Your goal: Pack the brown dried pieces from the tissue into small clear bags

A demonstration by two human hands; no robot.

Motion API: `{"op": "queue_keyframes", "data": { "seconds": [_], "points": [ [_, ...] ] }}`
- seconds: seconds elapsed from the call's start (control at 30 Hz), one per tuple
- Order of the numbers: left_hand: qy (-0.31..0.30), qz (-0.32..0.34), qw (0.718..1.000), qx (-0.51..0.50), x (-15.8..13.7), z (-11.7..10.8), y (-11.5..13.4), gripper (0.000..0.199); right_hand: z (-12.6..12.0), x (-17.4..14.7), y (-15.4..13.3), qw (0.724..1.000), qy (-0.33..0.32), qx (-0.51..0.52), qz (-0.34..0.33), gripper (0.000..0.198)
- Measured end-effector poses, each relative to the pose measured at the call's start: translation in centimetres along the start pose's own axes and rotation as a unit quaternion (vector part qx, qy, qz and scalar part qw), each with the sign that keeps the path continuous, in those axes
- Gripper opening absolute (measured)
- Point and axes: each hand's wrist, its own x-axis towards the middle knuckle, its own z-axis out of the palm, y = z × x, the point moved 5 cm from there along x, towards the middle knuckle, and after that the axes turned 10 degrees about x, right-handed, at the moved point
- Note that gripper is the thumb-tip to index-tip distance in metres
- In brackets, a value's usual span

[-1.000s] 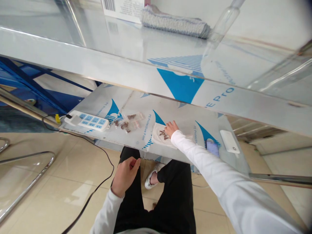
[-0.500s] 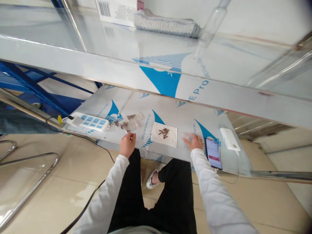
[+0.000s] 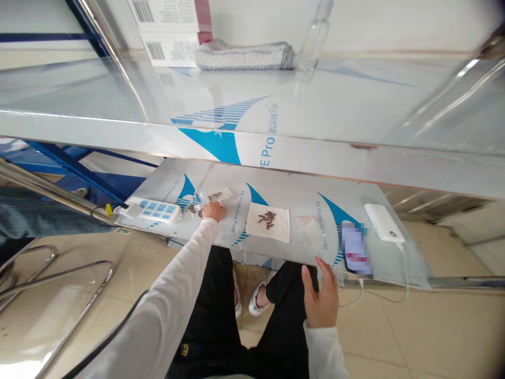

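Brown screw-like pieces lay on the white cloth, one batch apparently out; filled bags remained by the left hand, its grip unclear. The right hand was spread, empty, near an empty-looking bag.

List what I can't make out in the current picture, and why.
All in the head view:
Left hand: it hides its own fingertips, so whether it grips a small bag is unclear.
Phone: pixel blocks blur its screen.
Brown pieces on the white sheet: too small to identify.
Upper box: cut off by the top edge.
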Motion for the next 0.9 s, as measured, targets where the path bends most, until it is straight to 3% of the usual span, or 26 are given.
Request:
{"op": "queue_keyframes", "data": {
  "seconds": [0.13, 0.3, 0.43, 0.53, 0.57, 0.63, 0.73, 0.8, 0.9],
  "points": [
    [-0.006, -0.020, 1.000, -0.010, -0.5, -1.2, -0.2, 0.029, 0.1, -3.0, -1.6, 0.998, -0.047, 0.034, 0.031, 0.044],
    [-0.002, -0.035, 0.998, -0.051, -2.1, -3.7, -1.2, 0.025, 1.1, -2.5, -1.7, 0.995, -0.092, 0.041, 0.025, 0.033],
    [0.007, -0.010, 0.992, -0.122, -6.9, -4.7, -1.6, 0.024, 2.7, -0.9, -3.3, 0.990, -0.115, 0.079, 0.018, 0.026],
    [-0.002, 0.027, 0.976, -0.218, -12.7, -3.4, -0.7, 0.035, 5.1, 0.1, -6.4, 0.977, -0.154, 0.146, 0.037, 0.022],
    [-0.012, 0.042, 0.943, -0.331, -14.6, -2.7, -0.1, 0.037, 6.0, 0.3, -7.6, 0.971, -0.166, 0.168, 0.041, 0.021],
    [-0.073, 0.063, 0.852, -0.515, -18.2, -1.2, 1.2, 0.042, 7.5, 0.7, -9.8, 0.961, -0.186, 0.201, 0.038, 0.020],
    [-0.145, 0.049, 0.734, -0.662, -21.7, 0.2, 2.6, 0.038, 8.5, 0.4, -11.5, 0.948, -0.216, 0.234, 0.029, 0.017],
    [-0.179, 0.033, 0.687, -0.704, -22.9, 0.7, 2.9, 0.033, 8.4, -0.4, -11.5, 0.936, -0.243, 0.249, 0.041, 0.017],
    [-0.219, 0.013, 0.653, -0.724, -23.7, 1.5, 2.7, 0.029, 7.6, -1.8, -10.4, 0.925, -0.271, 0.255, 0.073, 0.019]
  ]
}}
